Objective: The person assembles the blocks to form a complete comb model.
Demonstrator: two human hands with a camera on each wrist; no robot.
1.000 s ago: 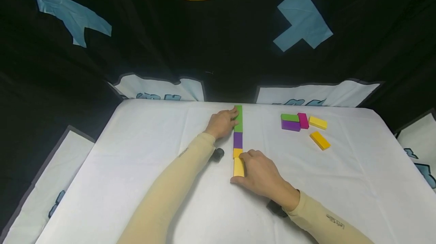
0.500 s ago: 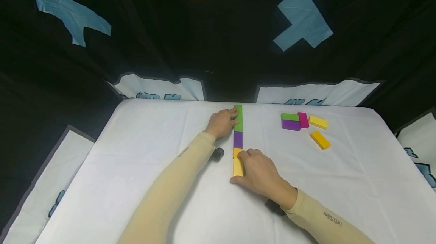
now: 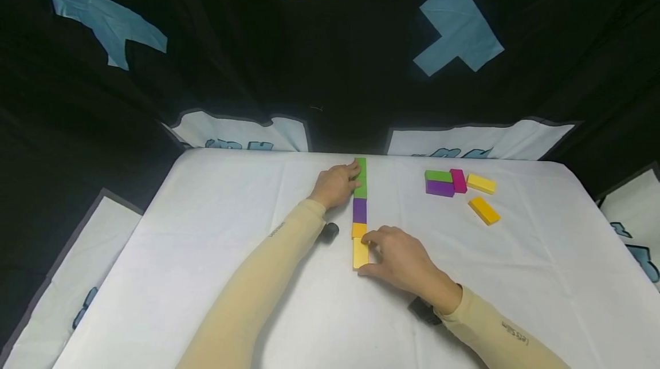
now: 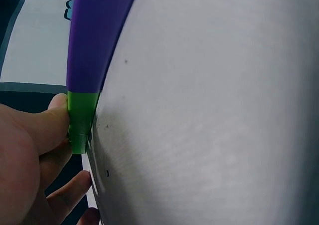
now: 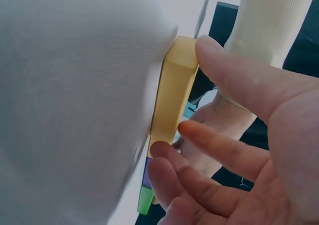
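A single-file row of coloured blocks runs away from me in the head view. Two green blocks [image 3: 362, 187] form its far end, then come a purple block [image 3: 360, 211], an orange block [image 3: 359, 230] and a pale yellow block [image 3: 360, 254] nearest me. My left hand [image 3: 332, 185] holds the green end from the left, thumb and index finger on it. My right hand [image 3: 399, 257] is at the right side of the pale yellow block, fingers spread and loosely bent. In the right wrist view, its thumb [image 5: 212, 48] and index fingertip lie right along that block's edge.
At the back right of the white table [image 3: 206, 243] lie a green block [image 3: 438, 176] on or against a purple block [image 3: 440, 188], a magenta block [image 3: 458, 181], a yellow block [image 3: 481, 184] and an orange-yellow block [image 3: 484, 211]. A dark curtain [image 3: 350, 88] hangs behind.
My right hand has loosened from the pale yellow block and shifted slightly right, its thumb leaving the near end. My left hand stays in place on the green end.
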